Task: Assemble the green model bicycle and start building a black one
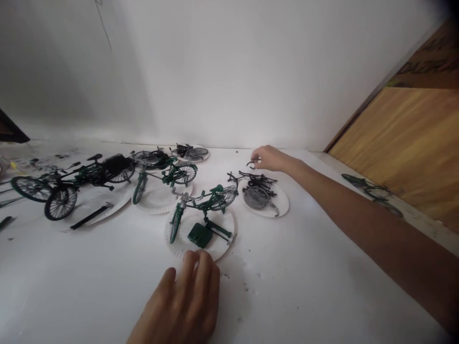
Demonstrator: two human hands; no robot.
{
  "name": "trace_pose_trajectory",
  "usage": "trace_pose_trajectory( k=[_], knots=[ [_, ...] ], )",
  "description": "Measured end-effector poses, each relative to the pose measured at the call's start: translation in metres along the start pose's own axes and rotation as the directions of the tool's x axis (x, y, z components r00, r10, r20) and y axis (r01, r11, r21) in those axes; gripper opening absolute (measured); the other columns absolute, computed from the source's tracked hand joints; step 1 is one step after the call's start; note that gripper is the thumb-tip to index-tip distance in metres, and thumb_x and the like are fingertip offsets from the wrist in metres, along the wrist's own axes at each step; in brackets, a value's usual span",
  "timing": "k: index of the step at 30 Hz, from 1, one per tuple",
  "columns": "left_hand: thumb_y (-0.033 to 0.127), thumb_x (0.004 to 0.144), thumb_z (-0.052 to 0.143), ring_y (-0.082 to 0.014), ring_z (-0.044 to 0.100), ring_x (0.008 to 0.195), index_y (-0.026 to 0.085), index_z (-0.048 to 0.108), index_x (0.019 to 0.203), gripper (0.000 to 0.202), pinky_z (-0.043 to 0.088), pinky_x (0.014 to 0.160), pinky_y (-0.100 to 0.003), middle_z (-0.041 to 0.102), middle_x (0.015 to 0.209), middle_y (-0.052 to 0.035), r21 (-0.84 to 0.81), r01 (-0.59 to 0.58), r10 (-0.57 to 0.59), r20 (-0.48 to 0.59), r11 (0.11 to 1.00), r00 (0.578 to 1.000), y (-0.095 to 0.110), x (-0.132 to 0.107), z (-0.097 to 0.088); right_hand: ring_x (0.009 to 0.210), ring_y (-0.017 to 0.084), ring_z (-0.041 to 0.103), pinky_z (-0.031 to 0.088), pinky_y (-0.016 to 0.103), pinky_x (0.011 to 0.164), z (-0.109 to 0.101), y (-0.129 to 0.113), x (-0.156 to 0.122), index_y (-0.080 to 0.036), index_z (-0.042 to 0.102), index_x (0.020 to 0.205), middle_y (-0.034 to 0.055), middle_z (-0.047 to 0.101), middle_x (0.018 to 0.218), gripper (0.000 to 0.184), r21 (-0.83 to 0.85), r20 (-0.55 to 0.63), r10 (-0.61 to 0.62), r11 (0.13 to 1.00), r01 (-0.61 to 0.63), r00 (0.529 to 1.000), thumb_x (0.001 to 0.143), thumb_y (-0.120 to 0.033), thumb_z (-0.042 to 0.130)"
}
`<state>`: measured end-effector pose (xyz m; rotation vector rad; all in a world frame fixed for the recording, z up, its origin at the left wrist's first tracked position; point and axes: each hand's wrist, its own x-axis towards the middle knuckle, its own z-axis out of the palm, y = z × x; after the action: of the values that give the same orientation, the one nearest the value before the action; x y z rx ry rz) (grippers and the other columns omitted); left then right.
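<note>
Your right hand, upper centre right: fingers pinched, apparently on small black part, just above paper plate. That plate holds black parts and grey wheel. Your left hand, bottom centre: fingers half curled, nothing visibly gripped, tips at rim of second plate. On it, green bicycle and green box. More bicycles upper left. Separate plates seem to keep each model's pieces together.
</note>
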<state>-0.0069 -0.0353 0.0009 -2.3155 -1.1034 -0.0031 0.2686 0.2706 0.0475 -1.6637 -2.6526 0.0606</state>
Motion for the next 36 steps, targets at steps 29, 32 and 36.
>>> trace_pose_trajectory(
  k=[29, 32, 36],
  knots=[
    [0.001, 0.090, 0.048, -0.0227, 0.071, 0.095, 0.017, 0.073, 0.109, 0.035, 0.056, 0.055, -0.024, 0.073, 0.114, -0.0082, -0.057, -0.043, 0.048, 0.094, 0.997, 0.994, -0.007, 0.005, -0.008, 0.095, 0.019, 0.067, 0.057, 0.040, 0.085, 0.011, 0.012, -0.005, -0.015, 0.066, 0.111, 0.0075, 0.068, 0.111, 0.027, -0.120, 0.183, 0.143, 0.985, -0.122, 0.973, 0.096, -0.037, 0.063],
    [0.001, 0.091, 0.048, -0.0218, 0.071, 0.093, 0.017, 0.073, 0.108, 0.034, 0.055, 0.055, -0.023, 0.072, 0.113, -0.0089, -0.075, -0.043, 0.052, 0.122, 0.996, 0.991, -0.009, 0.007, -0.011, 0.078, 0.020, 0.068, 0.054, 0.034, 0.072, -0.004, 0.014, -0.016, -0.016, 0.073, 0.089, 0.0038, 0.072, 0.083, 0.022, -0.077, 0.229, 0.102, 0.993, -0.086, 0.968, 0.086, -0.037, 0.073],
    [0.001, 0.092, 0.048, -0.0244, 0.069, 0.101, 0.016, 0.071, 0.115, 0.036, 0.058, 0.062, -0.025, 0.070, 0.116, -0.0115, -0.083, -0.051, 0.062, 0.130, 0.995, 0.990, -0.009, 0.006, -0.010, 0.071, 0.022, 0.068, 0.048, 0.031, 0.060, -0.016, 0.014, -0.024, -0.020, 0.078, 0.078, 0.0042, 0.075, 0.075, 0.018, 0.007, 0.250, 0.050, 0.999, -0.054, 0.967, 0.074, -0.038, 0.078]
  ],
)
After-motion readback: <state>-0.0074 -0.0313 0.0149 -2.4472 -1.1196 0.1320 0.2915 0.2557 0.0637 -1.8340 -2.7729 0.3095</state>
